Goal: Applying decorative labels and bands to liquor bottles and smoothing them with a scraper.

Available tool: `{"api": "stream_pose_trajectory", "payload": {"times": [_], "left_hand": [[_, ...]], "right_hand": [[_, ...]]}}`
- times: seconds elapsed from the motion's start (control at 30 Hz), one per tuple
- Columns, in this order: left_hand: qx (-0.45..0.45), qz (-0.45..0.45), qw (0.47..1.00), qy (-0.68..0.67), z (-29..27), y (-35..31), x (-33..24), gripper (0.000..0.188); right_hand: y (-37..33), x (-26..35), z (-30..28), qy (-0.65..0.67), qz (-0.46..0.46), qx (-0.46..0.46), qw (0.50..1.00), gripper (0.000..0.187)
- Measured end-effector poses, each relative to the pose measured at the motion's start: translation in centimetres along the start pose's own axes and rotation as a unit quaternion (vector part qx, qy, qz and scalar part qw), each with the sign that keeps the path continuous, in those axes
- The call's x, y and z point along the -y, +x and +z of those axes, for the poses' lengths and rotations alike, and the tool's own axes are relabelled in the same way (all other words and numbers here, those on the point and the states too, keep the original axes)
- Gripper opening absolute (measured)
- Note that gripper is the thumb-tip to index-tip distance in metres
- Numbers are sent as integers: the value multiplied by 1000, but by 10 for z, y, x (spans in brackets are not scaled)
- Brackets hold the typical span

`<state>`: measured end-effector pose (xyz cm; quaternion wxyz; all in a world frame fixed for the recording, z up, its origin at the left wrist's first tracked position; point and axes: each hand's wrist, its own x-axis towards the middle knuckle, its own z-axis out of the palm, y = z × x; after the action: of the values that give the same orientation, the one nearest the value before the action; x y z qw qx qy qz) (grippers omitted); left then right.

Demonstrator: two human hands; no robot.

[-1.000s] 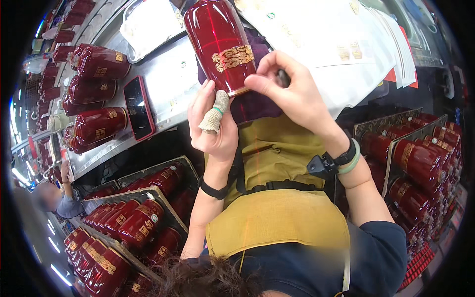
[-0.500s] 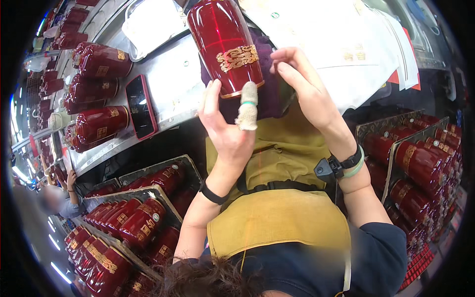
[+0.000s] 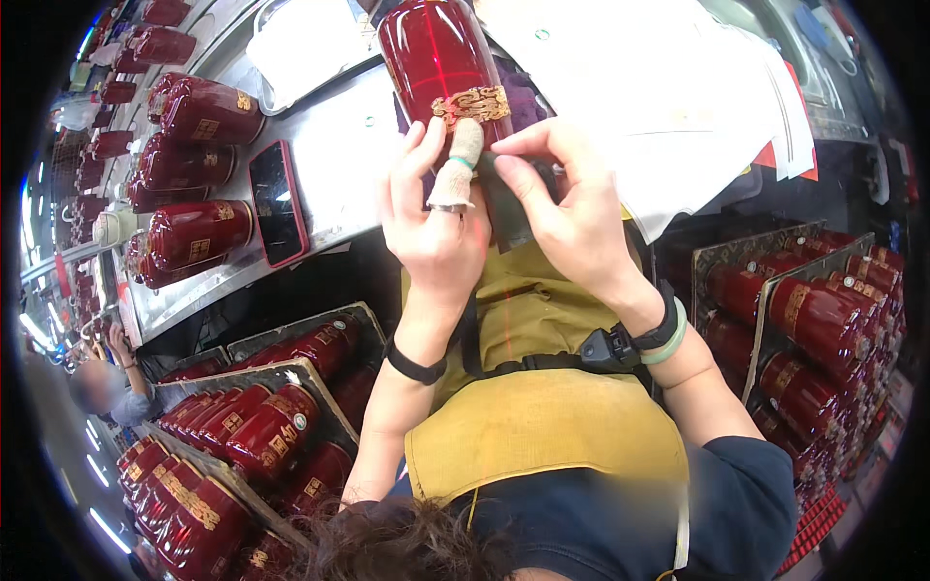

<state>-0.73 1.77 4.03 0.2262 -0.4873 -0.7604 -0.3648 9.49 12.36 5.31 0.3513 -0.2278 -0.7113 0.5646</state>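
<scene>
A glossy dark red bottle (image 3: 438, 48) with a gold ornamental band (image 3: 471, 107) lies on a purple cloth (image 3: 523, 100), its near end toward me. Thin bright red lines cross its surface. My left hand (image 3: 433, 208) grips this near end, the fingers at its left side. A knitted finger cot (image 3: 465, 145) with a green ring covers one digit, which presses just below the gold band. My right hand (image 3: 578, 198) is closed in a pinch beside the bottle's near end. Whatever lies between its fingertips cannot be made out; something dark green shows under them.
A phone (image 3: 279, 205) in a red case lies on the metal table, beside several standing red bottles (image 3: 201, 234). White sheets (image 3: 659, 87) cover the right side. Crates of bottles (image 3: 276, 426) flank me at the lower left and right (image 3: 804, 310). Another person (image 3: 121, 387) is at far left.
My left hand has shifted up and left, its covered digit now nearer the gold band. My right hand has come in from the right and closed to a pinch by the bottle.
</scene>
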Motion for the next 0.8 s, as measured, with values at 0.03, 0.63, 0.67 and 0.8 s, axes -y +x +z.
{"api": "stream_pose_trajectory", "payload": {"times": [0.03, 0.63, 0.67, 0.8], "left_hand": [[0, 0, 1000, 2, 1, -4, 3, 53], [29, -200, 966, -163, -3, -21, 21, 53], [15, -177, 973, -146, -2, -19, 21, 59], [-23, -103, 987, -122, 1, -6, 14, 68]], "right_hand": [[1, -2, -1, 2, -1, 1, 1000, 8], [-1, -13, -14, 11, 79, -29, 996, 8], [-2, -13, -14, 11, 79, -23, 997, 8], [-1, -15, -13, 16, 70, -33, 997, 8]]}}
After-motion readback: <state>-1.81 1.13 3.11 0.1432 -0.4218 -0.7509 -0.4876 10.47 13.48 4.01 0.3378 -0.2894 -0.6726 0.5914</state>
